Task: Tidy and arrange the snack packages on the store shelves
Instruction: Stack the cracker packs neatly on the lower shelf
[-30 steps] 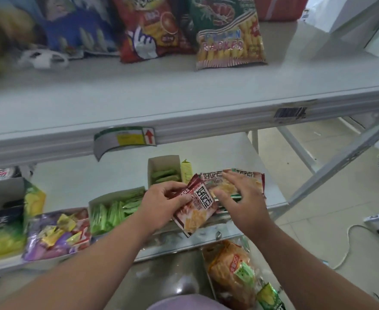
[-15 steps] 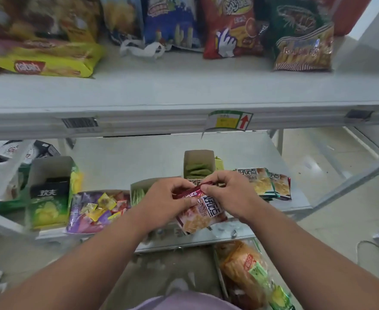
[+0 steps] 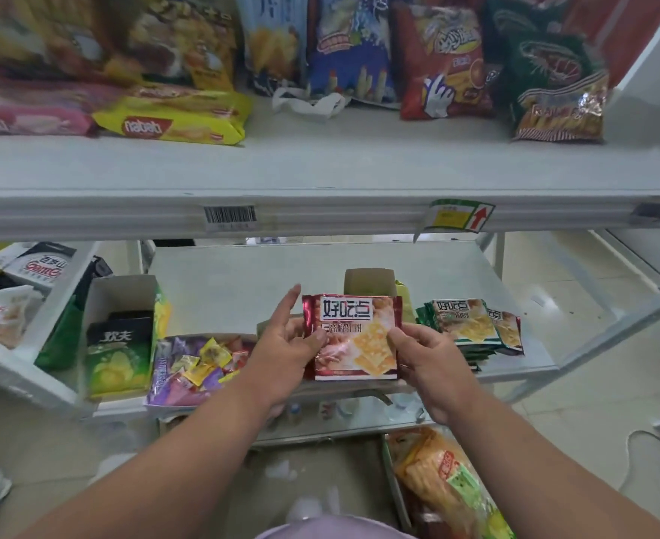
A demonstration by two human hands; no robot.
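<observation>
Both hands, left (image 3: 287, 346) and right (image 3: 425, 354), are pinching a flat red foil cracker packet (image 3: 353, 336), probably bound for the green-packet stack (image 3: 464, 328) just right.

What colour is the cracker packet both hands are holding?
The cracker packet is dark red with a white label, seen clearly in the head view.

Left hand (image 3: 287, 344) and right hand (image 3: 423, 354) forward, thumbs pinching, left forefinger extended.

Single head-worn view, forward and down, close over the lower shelf (image 3: 243, 282).
</observation>
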